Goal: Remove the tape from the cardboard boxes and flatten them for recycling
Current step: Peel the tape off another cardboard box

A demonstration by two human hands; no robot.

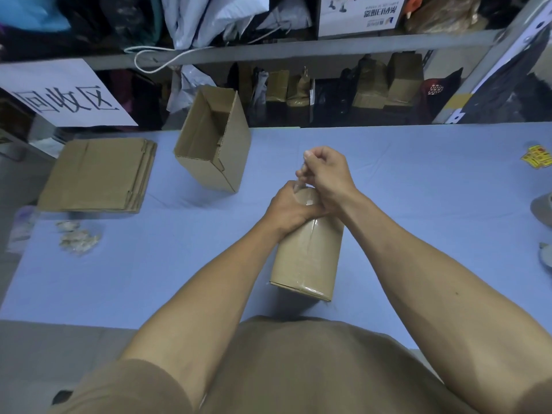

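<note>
Sealed box [307,255] at centre of tabletop [418,189], tape [302,171] partly lifted. Left hand [291,209] grips its far end; right hand [327,174] pinches what looks like the clear strip. Open box [213,141] at 11 o'clock unflattened; flattened stack [95,174] at 10 o'clock done.

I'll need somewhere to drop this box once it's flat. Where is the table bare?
Right of the taped box, the blue table is bare out to the yellow stickers. Another bare patch lies between the tape scraps and the left forearm. The far left is crowded: flat stack, open box.
</note>
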